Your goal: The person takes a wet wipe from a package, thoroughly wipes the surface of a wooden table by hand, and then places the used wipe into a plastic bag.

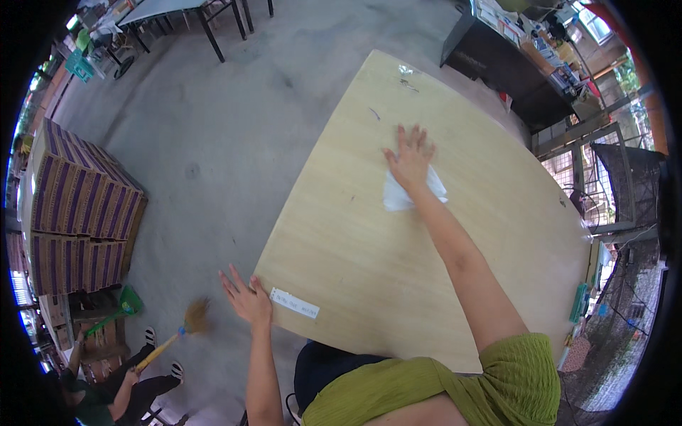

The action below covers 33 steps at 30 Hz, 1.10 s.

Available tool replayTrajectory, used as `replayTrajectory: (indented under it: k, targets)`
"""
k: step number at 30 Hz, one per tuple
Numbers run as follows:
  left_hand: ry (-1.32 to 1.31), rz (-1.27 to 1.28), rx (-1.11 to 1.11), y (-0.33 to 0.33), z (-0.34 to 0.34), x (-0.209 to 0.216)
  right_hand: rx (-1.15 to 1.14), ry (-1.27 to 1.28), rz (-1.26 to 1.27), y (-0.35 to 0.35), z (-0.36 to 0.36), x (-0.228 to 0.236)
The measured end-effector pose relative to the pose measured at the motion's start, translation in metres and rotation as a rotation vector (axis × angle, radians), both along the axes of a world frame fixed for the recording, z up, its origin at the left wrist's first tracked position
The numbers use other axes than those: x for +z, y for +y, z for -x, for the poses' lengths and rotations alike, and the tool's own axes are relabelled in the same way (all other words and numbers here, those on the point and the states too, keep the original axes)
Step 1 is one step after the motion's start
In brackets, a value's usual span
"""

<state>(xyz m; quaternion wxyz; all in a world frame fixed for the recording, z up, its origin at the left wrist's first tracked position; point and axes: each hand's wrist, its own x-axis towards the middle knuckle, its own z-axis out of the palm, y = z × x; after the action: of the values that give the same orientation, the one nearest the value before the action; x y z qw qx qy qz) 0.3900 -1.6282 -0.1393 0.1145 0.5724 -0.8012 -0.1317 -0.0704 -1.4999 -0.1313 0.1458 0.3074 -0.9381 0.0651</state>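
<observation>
White cloth point(396, 199), upper centre of the frame, lies partly beneath the flat, spread right hand point(410, 165); the left hand point(250, 302), lower left, splays empty at the bench point(341, 234) corner. Centring the palm should even out wiping pressure.

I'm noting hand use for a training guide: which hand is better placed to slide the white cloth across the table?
Probably the right hand: it lies partly over the white cloth, out on the table. The left hand is at the table's near left corner, away from the cloth.
</observation>
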Motion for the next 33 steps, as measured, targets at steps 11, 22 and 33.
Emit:
replayTrajectory:
  k: [11, 22, 33]
  targets:
    - [-0.018, 0.076, -0.062, -0.01, -0.009, -0.008, 0.499, -0.284, 0.135, -0.104, -0.163, 0.002]
    - [-0.075, -0.048, -0.008, 0.0, -0.011, 0.0, -0.413, -0.044, -0.066, 0.081, 0.025, 0.0]
    - [-0.071, -0.082, 0.016, 0.0, -0.008, -0.001, 0.585, -0.536, -0.025, 0.068, -0.317, 0.018]
